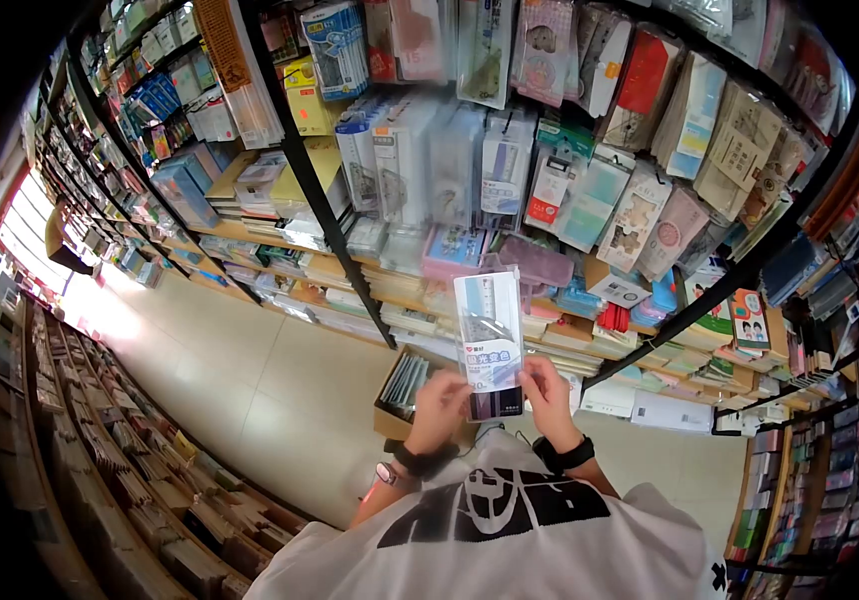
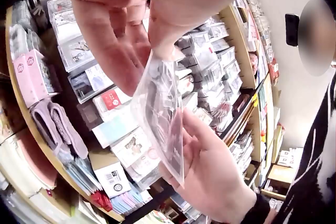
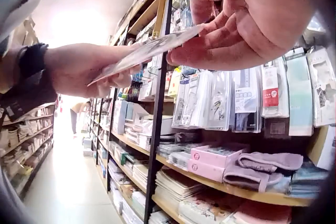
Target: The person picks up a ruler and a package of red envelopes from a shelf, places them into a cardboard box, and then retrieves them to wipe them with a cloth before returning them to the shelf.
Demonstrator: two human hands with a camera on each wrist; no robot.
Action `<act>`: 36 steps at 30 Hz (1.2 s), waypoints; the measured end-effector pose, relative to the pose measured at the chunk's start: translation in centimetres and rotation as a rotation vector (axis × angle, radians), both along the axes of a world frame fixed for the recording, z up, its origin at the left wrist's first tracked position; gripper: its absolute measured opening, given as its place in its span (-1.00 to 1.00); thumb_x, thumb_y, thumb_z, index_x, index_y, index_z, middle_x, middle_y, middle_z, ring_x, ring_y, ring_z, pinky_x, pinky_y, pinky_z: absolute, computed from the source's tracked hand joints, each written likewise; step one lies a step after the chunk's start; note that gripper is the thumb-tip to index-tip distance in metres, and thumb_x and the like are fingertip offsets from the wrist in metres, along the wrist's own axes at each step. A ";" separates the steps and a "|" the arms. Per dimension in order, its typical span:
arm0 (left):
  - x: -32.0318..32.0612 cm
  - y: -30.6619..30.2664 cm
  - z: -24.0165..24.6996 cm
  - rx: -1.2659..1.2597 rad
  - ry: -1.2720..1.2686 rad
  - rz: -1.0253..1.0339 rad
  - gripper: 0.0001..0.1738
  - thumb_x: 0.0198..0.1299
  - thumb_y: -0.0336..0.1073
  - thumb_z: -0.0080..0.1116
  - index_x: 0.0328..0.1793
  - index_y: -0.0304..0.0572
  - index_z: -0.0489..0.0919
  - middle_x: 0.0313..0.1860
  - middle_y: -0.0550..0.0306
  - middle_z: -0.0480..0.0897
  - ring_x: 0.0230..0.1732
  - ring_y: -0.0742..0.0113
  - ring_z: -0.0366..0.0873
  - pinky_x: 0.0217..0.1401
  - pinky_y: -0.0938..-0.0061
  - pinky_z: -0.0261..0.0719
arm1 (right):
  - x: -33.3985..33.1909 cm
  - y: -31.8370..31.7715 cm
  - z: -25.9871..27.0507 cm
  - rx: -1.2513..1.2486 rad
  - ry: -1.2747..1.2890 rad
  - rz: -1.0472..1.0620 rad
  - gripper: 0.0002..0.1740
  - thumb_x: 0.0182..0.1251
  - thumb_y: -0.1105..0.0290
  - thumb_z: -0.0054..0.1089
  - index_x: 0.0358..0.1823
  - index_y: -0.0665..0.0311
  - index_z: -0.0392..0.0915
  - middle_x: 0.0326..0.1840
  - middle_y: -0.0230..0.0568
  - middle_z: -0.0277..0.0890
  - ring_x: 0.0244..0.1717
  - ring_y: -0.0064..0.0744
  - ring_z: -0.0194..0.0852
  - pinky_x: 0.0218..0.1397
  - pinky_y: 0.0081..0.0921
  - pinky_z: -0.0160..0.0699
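A flat, clear plastic packet (image 1: 490, 325) with a white label, blue lettering and a dark lower strip is held up in front of the chest in the head view. My left hand (image 1: 440, 408) pinches its lower left edge. The right hand (image 1: 548, 398) grips the lower right edge between thumb and fingers. In the left wrist view the packet (image 2: 160, 111) appears nearly edge-on, glossy and see-through. From the right wrist the packet (image 3: 149, 50) looks like a thin tilted sheet between the two hands. What lies inside is partly hidden by the label.
A shelf rack ahead carries hanging packets (image 1: 505, 165), a pink box (image 3: 218, 158) and a purple pouch (image 1: 535, 262). Below the hands, a cardboard box (image 1: 390, 420) with packets stands on the tiled floor (image 1: 280, 400). Rows of books (image 1: 140, 450) line the left; another person (image 3: 77, 113) stands far down the aisle.
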State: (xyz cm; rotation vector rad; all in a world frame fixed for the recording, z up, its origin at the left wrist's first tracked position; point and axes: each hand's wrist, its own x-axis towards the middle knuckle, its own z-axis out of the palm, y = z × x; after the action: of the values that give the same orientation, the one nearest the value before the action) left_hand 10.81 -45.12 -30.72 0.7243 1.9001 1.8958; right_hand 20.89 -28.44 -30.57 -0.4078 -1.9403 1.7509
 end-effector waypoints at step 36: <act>-20.0 19.1 13.4 -0.212 0.678 0.056 -0.13 -0.01 -0.32 0.34 0.47 0.20 0.20 0.04 0.00 0.37 -0.30 0.12 0.56 -0.25 0.37 0.61 | -22.7 15.7 8.7 0.150 0.306 0.089 -0.38 0.21 0.59 0.04 0.35 0.29 0.18 0.32 -0.10 0.26 0.28 -0.31 0.24 0.24 -0.47 0.26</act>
State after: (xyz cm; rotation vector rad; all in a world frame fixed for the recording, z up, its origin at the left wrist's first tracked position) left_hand -9.19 -26.01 -17.33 1.3786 2.4813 1.5506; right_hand -1.78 -12.71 -21.90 0.0008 -1.8729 1.5990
